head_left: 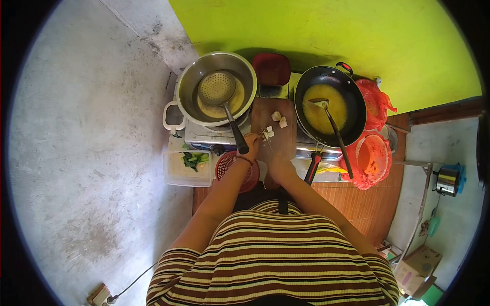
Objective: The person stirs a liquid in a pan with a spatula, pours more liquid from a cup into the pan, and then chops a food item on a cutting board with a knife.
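Observation:
A brown cutting board (286,145) lies between the two pans. On it are small white pieces of what looks like garlic (269,132), with two larger pale chunks (279,118) farther back. My left hand (249,145) is closed at the board's left edge, its fingertips pressed on the garlic. From the right, my right hand (278,167) grips a knife whose thin blade (270,146) points toward the white pieces. The handle is hidden in my fist.
A steel basin (188,109) holds a skimmer (217,87), its handle jutting near my left hand. At right, a black wok (302,84) contains yellow liquid and a spatula (334,122). Around these are a plastic container with greens (176,176), a red basket (222,166) and red bags (380,171).

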A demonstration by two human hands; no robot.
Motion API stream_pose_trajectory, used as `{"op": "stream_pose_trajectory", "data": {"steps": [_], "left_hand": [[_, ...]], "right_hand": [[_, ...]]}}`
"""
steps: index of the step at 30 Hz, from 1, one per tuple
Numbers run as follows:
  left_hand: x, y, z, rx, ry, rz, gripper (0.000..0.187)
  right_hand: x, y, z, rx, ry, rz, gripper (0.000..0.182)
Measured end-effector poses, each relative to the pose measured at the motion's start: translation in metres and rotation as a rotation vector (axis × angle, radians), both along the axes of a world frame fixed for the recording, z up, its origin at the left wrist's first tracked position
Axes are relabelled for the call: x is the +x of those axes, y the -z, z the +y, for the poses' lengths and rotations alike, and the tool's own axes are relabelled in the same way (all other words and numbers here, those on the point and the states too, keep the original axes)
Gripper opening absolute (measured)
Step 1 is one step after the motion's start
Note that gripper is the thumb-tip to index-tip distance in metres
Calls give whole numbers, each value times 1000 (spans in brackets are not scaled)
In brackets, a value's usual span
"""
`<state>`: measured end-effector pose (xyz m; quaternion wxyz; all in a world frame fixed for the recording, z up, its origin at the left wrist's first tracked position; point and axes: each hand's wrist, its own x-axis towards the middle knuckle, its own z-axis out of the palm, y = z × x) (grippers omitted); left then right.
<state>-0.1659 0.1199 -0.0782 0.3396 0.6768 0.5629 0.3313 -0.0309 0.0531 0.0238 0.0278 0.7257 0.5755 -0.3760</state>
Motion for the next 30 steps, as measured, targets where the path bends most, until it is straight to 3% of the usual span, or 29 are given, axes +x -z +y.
{"op": "stream_pose_trajectory", "data": {"steps": [4,8,10,20,25,30], "left_hand": [[2,-3,1,22,4,-47,11],[3,-5,3,11,1,-57,9],[3,-12,3,-1,-4,-54,9],[5,-18,3,-7,-47,6,10],[5,-17,4,-24,-42,5,8],[6,-16,5,-37,-37,25,10]], "right_hand": [[2,-1,5,-9,-6,22,25],[7,33,3,63,-67,25,29],[3,12,4,83,-17,37,35],[11,61,7,92,-181,28,31],[3,16,16,-5,-59,36,31],[4,44,8,100,-39,56,31]]}}
